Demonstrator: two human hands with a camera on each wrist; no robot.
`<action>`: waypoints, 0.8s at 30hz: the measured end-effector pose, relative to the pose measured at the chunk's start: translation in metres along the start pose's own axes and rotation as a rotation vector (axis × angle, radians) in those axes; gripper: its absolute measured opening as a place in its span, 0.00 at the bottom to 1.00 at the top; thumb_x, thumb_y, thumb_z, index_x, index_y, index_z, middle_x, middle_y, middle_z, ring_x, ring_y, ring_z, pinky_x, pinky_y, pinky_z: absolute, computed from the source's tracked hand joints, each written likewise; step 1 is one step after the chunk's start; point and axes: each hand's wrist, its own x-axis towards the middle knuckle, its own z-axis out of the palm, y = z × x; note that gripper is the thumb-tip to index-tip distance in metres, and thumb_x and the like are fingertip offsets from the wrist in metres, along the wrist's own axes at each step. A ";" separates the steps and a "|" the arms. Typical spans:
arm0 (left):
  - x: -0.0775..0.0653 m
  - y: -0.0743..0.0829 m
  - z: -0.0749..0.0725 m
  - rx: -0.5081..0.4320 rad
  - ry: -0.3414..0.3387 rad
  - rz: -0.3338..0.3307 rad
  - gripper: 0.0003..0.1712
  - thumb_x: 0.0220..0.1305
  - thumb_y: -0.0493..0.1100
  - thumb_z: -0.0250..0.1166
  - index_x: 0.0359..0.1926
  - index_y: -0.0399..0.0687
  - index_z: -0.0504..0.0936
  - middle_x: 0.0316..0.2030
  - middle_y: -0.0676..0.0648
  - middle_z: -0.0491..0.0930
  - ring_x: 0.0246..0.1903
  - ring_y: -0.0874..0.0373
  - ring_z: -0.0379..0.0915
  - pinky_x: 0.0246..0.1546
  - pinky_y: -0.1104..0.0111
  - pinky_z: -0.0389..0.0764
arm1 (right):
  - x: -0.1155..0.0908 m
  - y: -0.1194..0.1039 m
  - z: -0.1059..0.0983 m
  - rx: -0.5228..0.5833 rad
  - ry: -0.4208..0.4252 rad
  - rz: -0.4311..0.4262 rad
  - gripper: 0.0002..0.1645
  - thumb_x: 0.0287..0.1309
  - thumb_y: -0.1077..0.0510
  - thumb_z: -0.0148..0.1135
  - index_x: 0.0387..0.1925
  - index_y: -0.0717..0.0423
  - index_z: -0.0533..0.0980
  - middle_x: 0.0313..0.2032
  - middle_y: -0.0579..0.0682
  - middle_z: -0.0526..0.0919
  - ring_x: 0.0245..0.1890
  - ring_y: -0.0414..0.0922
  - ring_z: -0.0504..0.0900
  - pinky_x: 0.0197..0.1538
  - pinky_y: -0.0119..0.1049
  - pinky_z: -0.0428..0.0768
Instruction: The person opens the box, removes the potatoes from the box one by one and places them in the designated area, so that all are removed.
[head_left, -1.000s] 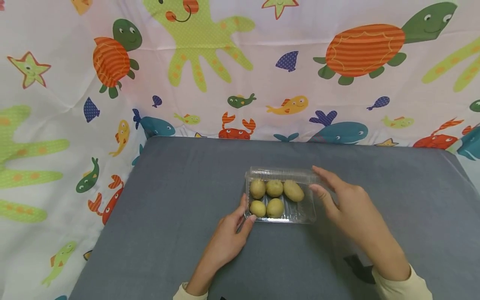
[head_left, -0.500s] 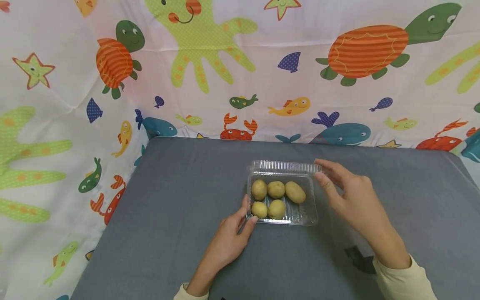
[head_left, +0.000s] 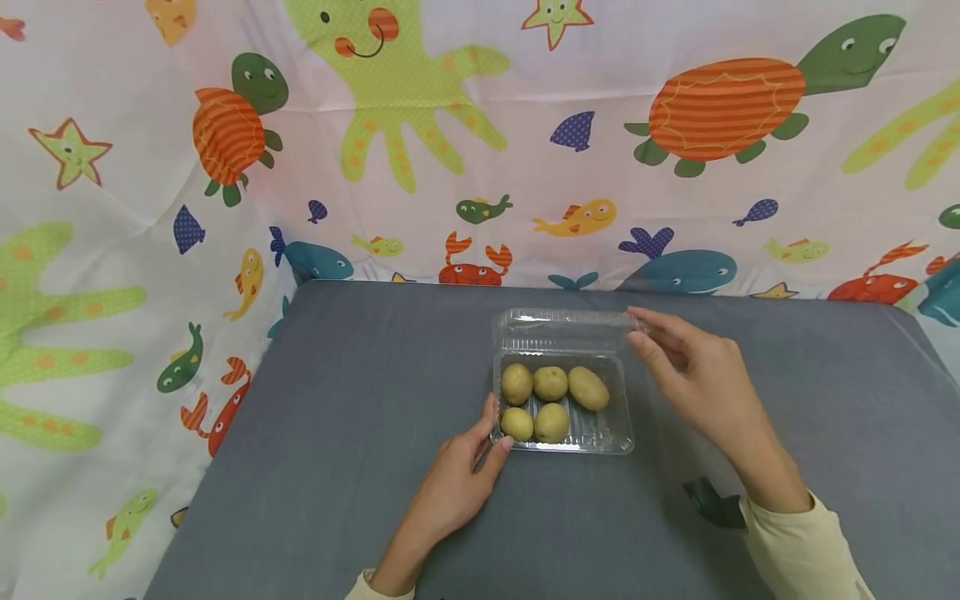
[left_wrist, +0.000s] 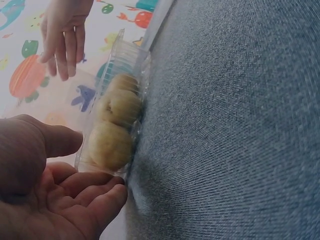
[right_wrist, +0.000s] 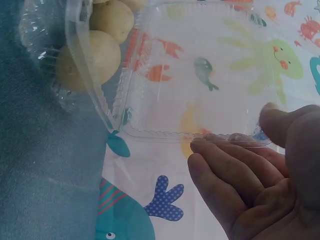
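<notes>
A clear plastic clamshell container (head_left: 600,432) stands on the grey cloth, holding several small yellowish potatoes (head_left: 552,423) in two rows. Its hinged lid (head_left: 562,332) is raised along the far side. My left hand (head_left: 448,492) holds the near left corner, thumb at the front rim and fingers along the left side. With thumb and fingertips, my right hand (head_left: 701,383) pinches the lid's right edge. The right wrist view shows the see-through lid (right_wrist: 200,100) between that thumb and the fingers (right_wrist: 235,170). Potatoes (left_wrist: 112,145) lie close to my left fingertips in the left wrist view.
Grey cloth (head_left: 360,417) covers the table around the container. Behind and to the left hangs a white curtain (head_left: 420,208) printed with sea animals. A dark patch (head_left: 712,504) shows beside my right sleeve (head_left: 798,546).
My right hand has moved up and away, swinging the lid further up and back from the potatoes. The left hand has stayed at the container's corner. The head view has shifted slightly.
</notes>
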 end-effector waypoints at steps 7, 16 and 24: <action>0.000 -0.001 0.000 0.008 -0.011 -0.002 0.38 0.84 0.49 0.56 0.82 0.37 0.52 0.78 0.38 0.59 0.76 0.50 0.59 0.72 0.56 0.69 | 0.008 0.006 0.003 0.004 0.009 0.014 0.24 0.77 0.53 0.64 0.69 0.52 0.79 0.55 0.57 0.89 0.47 0.56 0.91 0.45 0.24 0.85; 0.000 -0.001 -0.001 0.001 -0.016 -0.002 0.38 0.84 0.49 0.56 0.82 0.36 0.53 0.79 0.38 0.58 0.77 0.51 0.58 0.73 0.57 0.68 | 0.019 0.012 0.006 0.022 -0.013 0.057 0.22 0.77 0.54 0.63 0.67 0.54 0.80 0.56 0.53 0.89 0.52 0.54 0.90 0.40 0.15 0.79; 0.001 -0.002 -0.001 0.002 -0.020 0.001 0.38 0.84 0.49 0.56 0.82 0.35 0.53 0.79 0.38 0.58 0.77 0.50 0.58 0.73 0.57 0.67 | 0.025 0.017 0.010 0.037 -0.029 0.061 0.23 0.77 0.55 0.63 0.68 0.52 0.80 0.58 0.51 0.88 0.54 0.53 0.89 0.30 0.23 0.73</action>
